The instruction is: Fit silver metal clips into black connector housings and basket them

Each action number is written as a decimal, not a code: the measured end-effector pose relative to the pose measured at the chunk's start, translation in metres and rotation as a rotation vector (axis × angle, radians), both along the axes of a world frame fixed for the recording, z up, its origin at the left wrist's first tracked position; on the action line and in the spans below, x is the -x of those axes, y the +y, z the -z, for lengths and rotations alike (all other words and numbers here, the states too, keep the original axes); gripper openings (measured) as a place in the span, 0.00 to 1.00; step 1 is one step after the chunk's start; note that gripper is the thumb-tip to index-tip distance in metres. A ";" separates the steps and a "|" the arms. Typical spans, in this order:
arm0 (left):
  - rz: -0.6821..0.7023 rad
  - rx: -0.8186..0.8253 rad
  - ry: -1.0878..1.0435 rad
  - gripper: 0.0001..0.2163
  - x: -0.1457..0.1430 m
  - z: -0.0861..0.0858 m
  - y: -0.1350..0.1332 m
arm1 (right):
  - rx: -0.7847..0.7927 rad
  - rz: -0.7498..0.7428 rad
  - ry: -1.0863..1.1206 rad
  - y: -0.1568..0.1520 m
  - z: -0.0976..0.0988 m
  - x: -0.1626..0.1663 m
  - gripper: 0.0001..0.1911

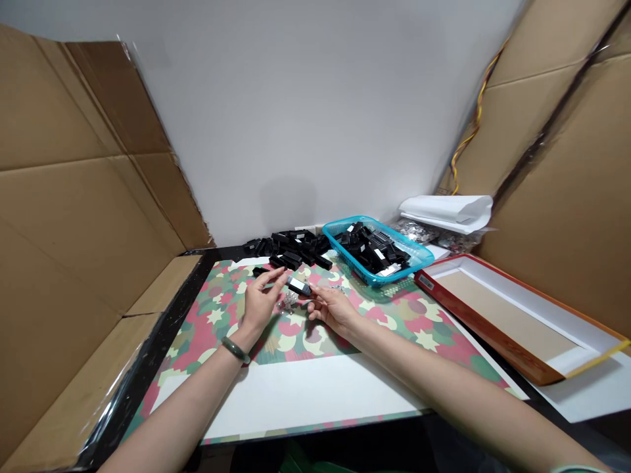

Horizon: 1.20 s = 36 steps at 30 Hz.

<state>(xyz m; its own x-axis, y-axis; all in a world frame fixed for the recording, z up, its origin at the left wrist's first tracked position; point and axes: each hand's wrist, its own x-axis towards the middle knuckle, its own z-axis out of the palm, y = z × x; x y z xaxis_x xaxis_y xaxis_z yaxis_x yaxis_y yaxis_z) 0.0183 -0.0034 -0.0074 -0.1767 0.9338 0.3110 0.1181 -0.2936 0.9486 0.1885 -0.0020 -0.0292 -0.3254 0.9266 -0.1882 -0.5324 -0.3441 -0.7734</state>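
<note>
A small black plastic piece with a pale label (298, 284) is held up above the table, its right end in the fingers of my right hand (334, 309). My left hand (260, 299), with a dark bangle at the wrist, is at the piece's left end. Its thumb and forefinger come together in a pinch; what lies between them is too small to make out. Below the piece, a little heap of small shiny parts (288, 303) lies on the patterned sheet (197, 335). Another black piece (259, 270) lies just behind my left fingers.
A pile of black plastic pieces (298, 246) lies against the wall. Beside it stands a blue basket (362, 274) holding more of them. To the right are an open shallow box (493, 328), plastic bags (417, 231) and white wrapping (446, 209). Cardboard panels (89, 197) enclose both sides.
</note>
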 end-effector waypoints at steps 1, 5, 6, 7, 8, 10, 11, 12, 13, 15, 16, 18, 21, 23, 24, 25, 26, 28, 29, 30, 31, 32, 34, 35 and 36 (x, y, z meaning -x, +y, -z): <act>0.029 -0.130 0.139 0.19 0.001 -0.002 0.000 | -0.024 -0.008 -0.021 0.001 0.000 0.000 0.12; 0.173 -0.468 0.498 0.14 0.001 -0.004 -0.002 | -0.135 -0.039 -0.148 0.005 0.000 -0.003 0.18; 0.182 -0.487 0.515 0.10 0.001 -0.004 -0.003 | -0.168 -0.046 -0.187 0.007 -0.002 -0.005 0.20; 0.166 -0.494 0.518 0.08 0.001 -0.003 -0.002 | -0.211 -0.044 -0.230 0.010 -0.004 -0.008 0.22; 0.127 -0.496 0.517 0.07 0.002 -0.002 -0.002 | -0.267 -0.030 -0.283 0.014 -0.007 -0.013 0.24; 0.009 -0.498 0.515 0.08 0.007 -0.001 0.001 | -0.423 0.061 -0.437 0.021 -0.013 -0.023 0.23; -0.055 -0.498 0.517 0.08 0.011 0.000 0.004 | -0.511 0.115 -0.551 0.025 -0.015 -0.028 0.20; -0.114 -0.491 0.519 0.08 0.015 0.000 0.007 | -0.596 0.162 -0.684 0.028 -0.017 -0.032 0.16; -0.167 -0.479 0.522 0.09 0.019 0.001 0.010 | -0.668 0.179 -0.824 0.031 -0.018 -0.035 0.12; -0.243 -0.445 0.528 0.11 0.025 0.004 0.015 | -0.784 0.112 -1.073 0.034 -0.018 -0.034 0.05; -0.257 -0.434 0.534 0.12 0.028 0.006 0.017 | -0.829 0.048 -1.171 0.034 -0.016 -0.030 0.05; -0.253 -0.428 0.550 0.11 0.030 0.009 0.020 | -0.900 -0.071 -1.311 0.036 -0.013 -0.018 0.04; -0.218 -0.435 0.577 0.11 0.030 0.014 0.022 | -0.931 -0.136 -1.393 0.042 -0.010 0.003 0.05; -0.198 -0.432 0.594 0.11 0.030 0.016 0.023 | -0.918 -0.143 -1.398 0.049 -0.009 0.015 0.06; -0.188 -0.429 0.601 0.11 0.030 0.017 0.023 | -0.908 -0.149 -1.400 0.053 -0.008 0.019 0.06; -0.182 -0.426 0.607 0.11 0.030 0.018 0.024 | -0.899 -0.155 -1.401 0.057 -0.008 0.022 0.06; -0.176 -0.422 0.610 0.12 0.030 0.018 0.024 | -0.889 -0.161 -1.401 0.060 -0.007 0.024 0.06; -0.172 -0.418 0.610 0.12 0.030 0.018 0.024 | -0.869 -0.168 -1.395 0.063 -0.007 0.026 0.04; -0.162 -0.415 0.615 0.12 0.029 0.018 0.023 | -0.857 -0.169 -1.390 0.062 -0.008 0.026 0.04; -0.156 -0.416 0.625 0.12 0.029 0.017 0.023 | -0.847 -0.170 -1.383 0.061 -0.008 0.026 0.04; -0.153 -0.425 0.632 0.12 0.029 0.017 0.023 | -0.836 -0.168 -1.376 0.060 -0.009 0.026 0.04; -0.147 -0.434 0.646 0.13 0.028 0.017 0.022 | -0.824 -0.163 -1.371 0.058 -0.010 0.025 0.04; -0.148 -0.444 0.681 0.14 0.027 0.017 0.022 | -0.804 -0.134 -1.361 0.055 -0.013 0.023 0.05; -0.153 -0.442 0.697 0.14 0.027 0.018 0.022 | -0.800 -0.127 -1.342 0.054 -0.014 0.022 0.06; -0.152 -0.437 0.710 0.14 0.027 0.018 0.022 | -0.797 -0.108 -1.319 0.052 -0.015 0.020 0.07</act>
